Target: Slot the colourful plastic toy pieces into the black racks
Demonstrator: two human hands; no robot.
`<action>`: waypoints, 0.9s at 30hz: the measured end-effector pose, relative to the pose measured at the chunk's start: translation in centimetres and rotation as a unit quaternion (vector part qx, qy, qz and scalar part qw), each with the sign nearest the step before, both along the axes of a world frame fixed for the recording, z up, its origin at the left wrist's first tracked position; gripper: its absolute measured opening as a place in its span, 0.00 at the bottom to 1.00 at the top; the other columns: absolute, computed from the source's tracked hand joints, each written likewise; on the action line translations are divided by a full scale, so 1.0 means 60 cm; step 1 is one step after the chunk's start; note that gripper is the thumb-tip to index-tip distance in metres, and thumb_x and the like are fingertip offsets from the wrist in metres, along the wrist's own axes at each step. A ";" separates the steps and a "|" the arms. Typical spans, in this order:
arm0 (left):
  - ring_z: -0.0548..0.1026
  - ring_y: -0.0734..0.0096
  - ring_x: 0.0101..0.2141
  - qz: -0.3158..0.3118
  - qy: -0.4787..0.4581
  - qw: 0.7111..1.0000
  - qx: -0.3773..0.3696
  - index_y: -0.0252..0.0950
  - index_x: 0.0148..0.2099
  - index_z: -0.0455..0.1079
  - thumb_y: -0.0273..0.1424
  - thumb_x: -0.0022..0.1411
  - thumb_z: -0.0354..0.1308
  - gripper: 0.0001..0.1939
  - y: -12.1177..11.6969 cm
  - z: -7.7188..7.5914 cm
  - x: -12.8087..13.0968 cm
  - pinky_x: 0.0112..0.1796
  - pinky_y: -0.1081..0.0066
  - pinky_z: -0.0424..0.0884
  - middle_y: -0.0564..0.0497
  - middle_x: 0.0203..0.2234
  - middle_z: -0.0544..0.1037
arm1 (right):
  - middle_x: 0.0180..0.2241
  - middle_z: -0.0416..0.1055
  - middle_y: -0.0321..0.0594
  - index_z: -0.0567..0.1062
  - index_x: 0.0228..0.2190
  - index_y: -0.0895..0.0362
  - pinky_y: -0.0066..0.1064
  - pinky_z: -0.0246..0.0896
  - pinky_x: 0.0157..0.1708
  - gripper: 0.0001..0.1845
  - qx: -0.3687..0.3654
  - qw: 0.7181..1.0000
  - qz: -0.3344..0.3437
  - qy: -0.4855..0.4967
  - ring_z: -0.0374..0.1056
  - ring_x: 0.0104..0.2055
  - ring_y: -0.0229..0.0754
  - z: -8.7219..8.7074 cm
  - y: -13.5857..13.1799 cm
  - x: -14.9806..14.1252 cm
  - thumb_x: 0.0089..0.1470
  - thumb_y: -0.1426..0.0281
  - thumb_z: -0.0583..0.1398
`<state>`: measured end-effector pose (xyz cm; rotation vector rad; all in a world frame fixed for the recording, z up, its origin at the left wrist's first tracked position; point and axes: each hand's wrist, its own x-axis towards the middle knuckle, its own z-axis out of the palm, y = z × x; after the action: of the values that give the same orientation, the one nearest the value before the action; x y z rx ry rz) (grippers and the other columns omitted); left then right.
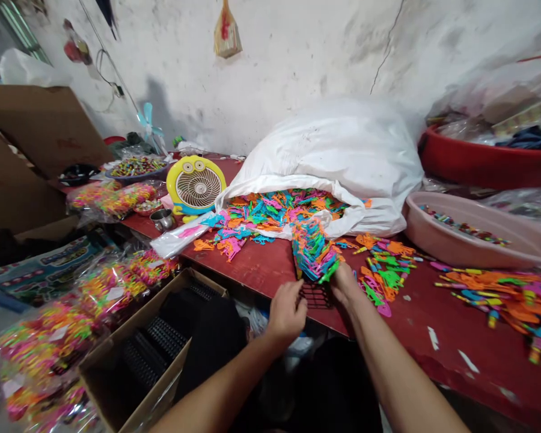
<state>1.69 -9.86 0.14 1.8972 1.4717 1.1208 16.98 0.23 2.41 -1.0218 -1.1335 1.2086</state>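
A black plastic grid basket [316, 296] stands at the table's front edge, heaped with pink, blue, green and orange plastic pieces [313, 249]. My left hand [287, 310] is closed at its near left side, fingers curled against the rim. On the right side, my right hand [344, 285] grips the basket's edge, close to a green piece [329, 272]; some of its fingers are hidden. Just behind lies a large white sack [329, 144], its mouth open toward me, with similar pieces [270, 207] spilling onto the red table [247, 270].
More pieces [385, 270] lie to the right, beside a pink basin [460, 246] and a red tub [487, 159]. A yellow fan [196, 185] and metal cup [163, 220] stand left. Below left, a cardboard box [117, 367] holds black baskets, beside bagged colourful pieces [49, 340].
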 end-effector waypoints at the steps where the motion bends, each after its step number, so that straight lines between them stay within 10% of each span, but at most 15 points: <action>1: 0.76 0.65 0.42 -0.007 -0.033 0.999 -0.007 0.39 0.58 0.69 0.28 0.62 0.54 0.22 -0.011 0.000 0.007 0.48 0.65 0.73 0.46 0.42 0.78 | 0.44 0.79 0.41 0.75 0.48 0.52 0.45 0.70 0.49 0.29 -0.025 1.000 0.012 0.014 0.74 0.48 0.49 0.006 0.000 0.011 0.55 0.45 0.56; 11: 0.47 0.52 0.69 0.035 -0.059 0.995 -0.074 0.27 0.72 0.42 0.29 0.60 0.53 0.41 0.054 -0.010 0.032 0.68 0.54 0.47 0.36 0.70 0.49 | 0.33 0.81 0.39 0.78 0.37 0.53 0.42 0.72 0.46 0.20 -0.122 0.985 0.046 0.115 0.76 0.43 0.50 0.010 -0.013 0.005 0.46 0.53 0.64; 21: 0.51 0.49 0.68 0.021 -0.027 0.999 -0.031 0.29 0.72 0.41 0.28 0.59 0.54 0.42 0.057 -0.032 0.027 0.66 0.50 0.50 0.33 0.68 0.53 | 0.34 0.81 0.40 0.79 0.38 0.54 0.41 0.70 0.45 0.22 -0.094 0.985 0.058 0.129 0.76 0.42 0.49 0.012 -0.013 -0.008 0.47 0.51 0.63; 27: 0.56 0.46 0.66 0.050 0.007 0.995 0.086 0.34 0.72 0.43 0.46 0.63 0.57 0.44 0.062 -0.020 -0.040 0.63 0.45 0.57 0.33 0.66 0.55 | 0.43 0.79 0.43 0.78 0.44 0.54 0.35 0.68 0.38 0.27 -0.030 0.991 -0.124 -0.028 0.75 0.39 0.45 0.006 -0.079 0.115 0.48 0.50 0.64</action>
<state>-0.68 -6.14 -1.06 1.9674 1.5345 1.3219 23.89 -4.52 2.75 -1.2107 -0.9859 1.0253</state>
